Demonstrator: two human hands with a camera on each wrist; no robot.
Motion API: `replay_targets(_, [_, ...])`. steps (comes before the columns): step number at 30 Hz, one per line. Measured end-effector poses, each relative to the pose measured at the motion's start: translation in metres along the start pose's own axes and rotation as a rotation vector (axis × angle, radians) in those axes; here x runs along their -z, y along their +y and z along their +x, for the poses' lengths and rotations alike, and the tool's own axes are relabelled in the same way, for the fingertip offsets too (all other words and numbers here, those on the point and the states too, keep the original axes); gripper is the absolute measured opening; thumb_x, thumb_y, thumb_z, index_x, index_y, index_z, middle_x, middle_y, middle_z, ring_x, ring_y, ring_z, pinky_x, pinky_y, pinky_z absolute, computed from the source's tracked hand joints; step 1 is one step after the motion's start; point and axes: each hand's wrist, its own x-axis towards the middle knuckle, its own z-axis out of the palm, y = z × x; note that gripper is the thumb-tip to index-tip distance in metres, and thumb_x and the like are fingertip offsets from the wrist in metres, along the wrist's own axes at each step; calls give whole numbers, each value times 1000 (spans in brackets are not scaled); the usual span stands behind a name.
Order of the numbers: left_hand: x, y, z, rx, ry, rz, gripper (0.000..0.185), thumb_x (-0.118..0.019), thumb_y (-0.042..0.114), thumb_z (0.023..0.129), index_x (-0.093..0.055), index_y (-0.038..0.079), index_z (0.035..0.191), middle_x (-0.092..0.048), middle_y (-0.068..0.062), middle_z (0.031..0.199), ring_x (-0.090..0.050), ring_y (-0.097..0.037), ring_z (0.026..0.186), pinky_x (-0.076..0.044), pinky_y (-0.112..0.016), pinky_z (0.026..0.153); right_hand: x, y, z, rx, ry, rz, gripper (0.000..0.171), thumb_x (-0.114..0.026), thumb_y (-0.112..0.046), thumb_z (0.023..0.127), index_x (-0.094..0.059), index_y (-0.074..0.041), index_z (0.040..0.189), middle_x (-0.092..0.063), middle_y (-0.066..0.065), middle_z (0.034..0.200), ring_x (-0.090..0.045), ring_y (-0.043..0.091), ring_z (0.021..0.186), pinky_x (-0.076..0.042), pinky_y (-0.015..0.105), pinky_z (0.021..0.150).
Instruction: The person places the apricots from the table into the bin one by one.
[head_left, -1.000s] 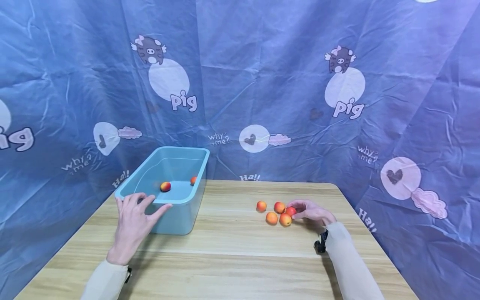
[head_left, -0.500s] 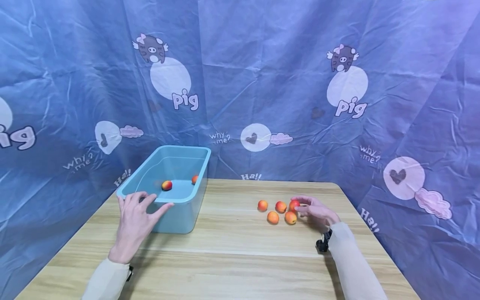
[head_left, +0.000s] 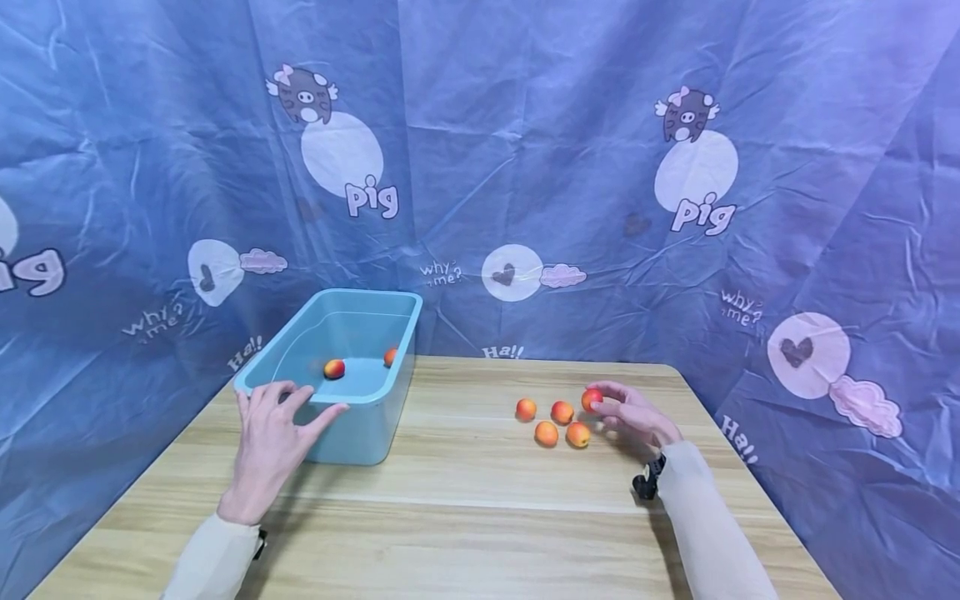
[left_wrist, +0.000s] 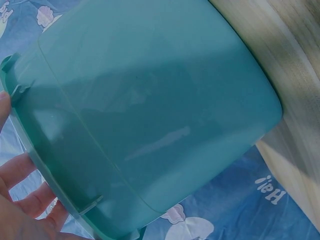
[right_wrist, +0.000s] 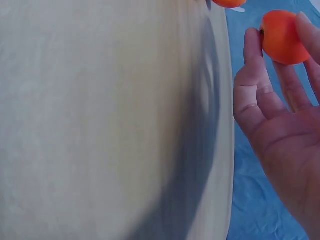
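A small orange-red fruit (head_left: 592,400) is pinched at the tips of the thumb and fingers (right_wrist: 255,55) of the right hand (head_left: 633,417), lifted just clear of the wooden worktop (head_left: 465,508); in the right wrist view the fruit is seen pressed between thumb tip and fingertips, with the palm turned open below it. Four more fruits of the same kind (head_left: 551,422) are laid on the worktop in a loose cluster just beside that hand, at about 9 o'clock from it, apart from the held one. A teal plastic tub (head_left: 375,433) is stood on the worktop at 9 o'clock from the cluster, well apart from it, near the left back corner. Two fruits (head_left: 334,368) are seen inside it, one near the middle of its floor and one against the right wall. The left hand (head_left: 268,442) is rested on the near rim of the tub, its fingers spread and nearly straight, the thumb laid along the rim towards 3 o'clock; nothing is gripped by it. In the left wrist view the tub's outer wall fills the frame and the fingertips are seen at its edge. A blue cloth (head_left: 525,167) printed with pigs is hung behind and to both sides of the worktop.
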Motion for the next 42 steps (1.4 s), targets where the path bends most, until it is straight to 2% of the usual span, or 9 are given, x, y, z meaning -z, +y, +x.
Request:
replay_targets(7, [1,0,0,-1,-5,4,55,-85,45,65,-73,1,96,-63,-23,94,-52,-44,94,-16,-81,101,-4,-7,5,15,21,-99,63,-64,-17,95,-35,0,148,-52,15,136,-58,25,111,-50,39,90])
replay_targets(17, [-1,1,2,-14,-3,-8,64,-75,61,73,-73,1,96,-62,-23,95,-51,-44,93,-18,-80,100,-18,-21,14,33,14,-30,60,-64,-18,95,-37,-1,146,-53,8,134,-60,10,110,-48,41,97])
replay_targets(22, [0,1,1,-14,14,-9,76,-59,74,79,-73,1,94,-62,-23,93,-52,-44,92,-18,-81,100,-31,-28,21,37,2,-20,58,-63,-20,96,-38,-3,146,-51,11,137,-56,22,118,-46,49,99])
replay_targets(26, [0,1,1,-25,25,-13,65,-74,62,74,-73,1,94,-62,-23,92,-52,-44,90,-19,-79,100,-41,-32,27,53,-14,9,53,-62,-19,97,-41,-6,144,-52,13,136,-49,40,126,-44,54,101])
replay_targets(29, [0,0,1,-31,28,-19,59,-80,54,70,-73,1,94,-63,-23,92,-52,-44,90,-20,-79,100,-47,-34,33,76,-19,-3,52,-62,-20,97,-43,-7,143,-52,14,136,-48,42,127,-42,54,105])
replay_targets(34, [0,1,2,-27,28,-12,74,-61,73,79,-73,1,94,-62,-24,92,-52,-45,91,-19,-80,99,-57,-38,40,119,-24,-26,47,-62,-22,97,-47,-9,141,-53,19,138,-53,31,124,-36,55,109])
replay_targets(36, [0,2,2,-21,26,-7,82,-50,78,80,-73,1,93,-62,-24,92,-52,-45,91,-19,-80,99,-62,-40,43,136,-31,-19,44,-60,-22,98,-49,-10,139,-52,22,138,-53,34,124,-34,56,109])
replay_targets(39, [1,2,2,-14,26,-3,87,-43,81,81,-73,0,93,-62,-25,93,-52,-45,92,-19,-80,99,-70,-44,47,156,-29,-28,44,-58,-23,99,-47,-8,139,-54,20,136,-54,40,124,-38,58,103])
replay_targets(42, [1,2,3,-15,27,0,89,-42,82,81,-73,0,93,-62,-25,93,-52,-45,91,-20,-79,99,-78,-48,52,144,-4,-17,45,-60,-24,99,-48,-9,139,-60,10,130,-57,40,121,-44,54,95])
